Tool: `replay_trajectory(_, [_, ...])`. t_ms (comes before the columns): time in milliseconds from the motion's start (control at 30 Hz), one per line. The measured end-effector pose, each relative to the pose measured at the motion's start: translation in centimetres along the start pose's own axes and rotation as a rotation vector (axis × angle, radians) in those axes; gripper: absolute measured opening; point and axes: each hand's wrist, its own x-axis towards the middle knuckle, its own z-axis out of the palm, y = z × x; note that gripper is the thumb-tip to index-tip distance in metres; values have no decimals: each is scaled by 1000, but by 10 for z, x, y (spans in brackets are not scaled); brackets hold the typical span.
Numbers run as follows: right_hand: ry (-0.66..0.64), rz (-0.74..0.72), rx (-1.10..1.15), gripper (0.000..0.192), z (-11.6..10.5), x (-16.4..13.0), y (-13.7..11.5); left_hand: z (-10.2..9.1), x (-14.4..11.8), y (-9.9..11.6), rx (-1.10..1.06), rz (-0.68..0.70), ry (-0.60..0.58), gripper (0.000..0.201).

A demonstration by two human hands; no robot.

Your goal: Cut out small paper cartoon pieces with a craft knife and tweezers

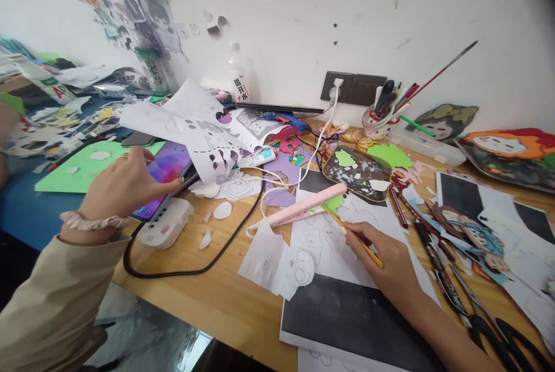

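Left hand [124, 184]: fingers curled over the edge of a lit tablet [167, 172] at the far-left side of the printed sheet [329, 245]. Right hand [384, 265]: pinching a yellow pencil [351, 233], its tip on the sheet beside the pink tool [307, 205]. Scissors [498, 331] lie right of the sheet on the wooden surface [225, 297].

A home craft desk: paper cutouts [208, 146], a brush cup [381, 114], and drawings [125, 7] taped to the wall.
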Motion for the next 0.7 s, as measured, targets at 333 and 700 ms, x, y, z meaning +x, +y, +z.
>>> replay_trajectory(333, [11,-12,-16,15,1,1,0,-7,-8,-18,-90,-338,102,83])
replay_trajectory(700, [14,-16,-29,16,0,1,0,4,-24,38,-140,117,122,65])
